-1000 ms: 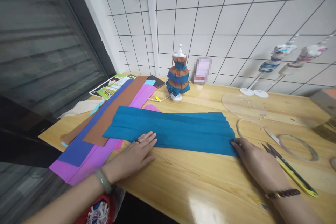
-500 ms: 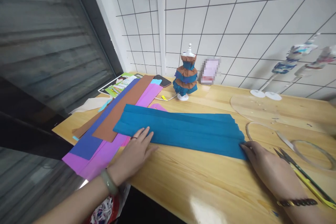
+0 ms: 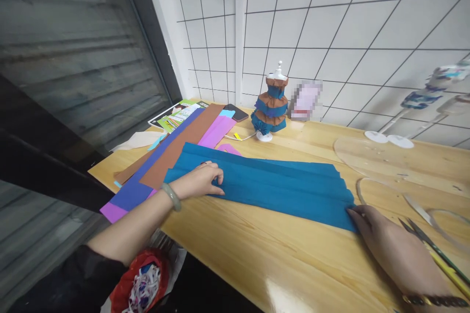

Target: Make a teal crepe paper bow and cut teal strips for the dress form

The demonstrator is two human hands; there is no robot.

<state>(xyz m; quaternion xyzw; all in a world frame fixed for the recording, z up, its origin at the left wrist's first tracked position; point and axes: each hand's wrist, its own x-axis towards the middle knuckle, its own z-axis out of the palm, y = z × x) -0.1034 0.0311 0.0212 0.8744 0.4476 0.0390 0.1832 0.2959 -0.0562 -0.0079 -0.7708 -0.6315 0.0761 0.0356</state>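
A long folded strip of teal-blue crepe paper (image 3: 271, 183) lies across the table before me. My right hand (image 3: 385, 239) has its lower right corner pinched between thumb and fingertips. Over the left part of the strip is my left hand (image 3: 201, 179), fingers bent and a gap showing between thumb and forefinger. Left of it, brown paper (image 3: 183, 154), dark blue paper (image 3: 134, 194) and pinkish-purple paper (image 3: 216, 130) overlap in strips. A small white dress form (image 3: 275, 102) stands behind, wearing ruffled brown and teal tiers.
Scissors (image 3: 433, 244) with yellow-green handles lie beside my right hand. Clear tape-like loops and a transparent round sheet (image 3: 367, 154) are at right, near two more stands (image 3: 400, 141). A phone (image 3: 240, 113) lies at the back. Below the left edge is a red bag of scraps (image 3: 145, 279).
My left hand has moved up and right onto the teal paper, its stretched fingers now curled. My right hand keeps the corner. The view has shifted, so the scene sits further right.
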